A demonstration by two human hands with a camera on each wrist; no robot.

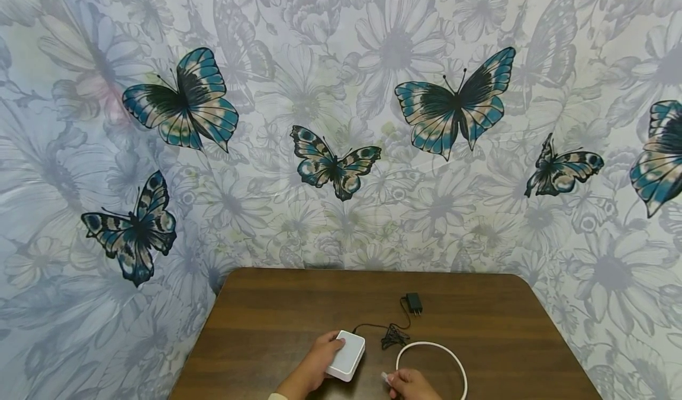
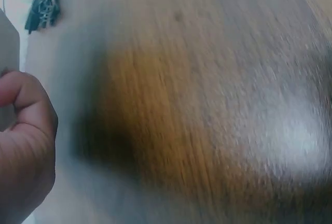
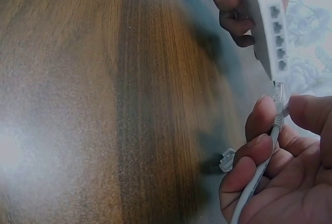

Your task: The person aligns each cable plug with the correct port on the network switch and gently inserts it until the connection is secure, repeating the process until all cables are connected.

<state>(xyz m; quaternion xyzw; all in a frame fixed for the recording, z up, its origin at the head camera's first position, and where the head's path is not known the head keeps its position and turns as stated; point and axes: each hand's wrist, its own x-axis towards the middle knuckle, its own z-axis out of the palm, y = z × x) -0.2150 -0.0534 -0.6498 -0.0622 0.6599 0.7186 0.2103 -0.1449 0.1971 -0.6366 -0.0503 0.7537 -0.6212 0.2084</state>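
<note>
White router (image 1: 347, 354) held by left hand (image 1: 319, 358); right hand (image 1: 407, 383) pinches white cable (image 1: 442, 352); black adapter (image 1: 413, 303) nearby.

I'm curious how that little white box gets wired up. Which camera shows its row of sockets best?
The right wrist view: the white box turns its socket row toward the lens, with the cable plug pinched in the right hand just below. The head view shows only its plain top under the left hand. The left wrist view shows just a blurred edge.
</note>
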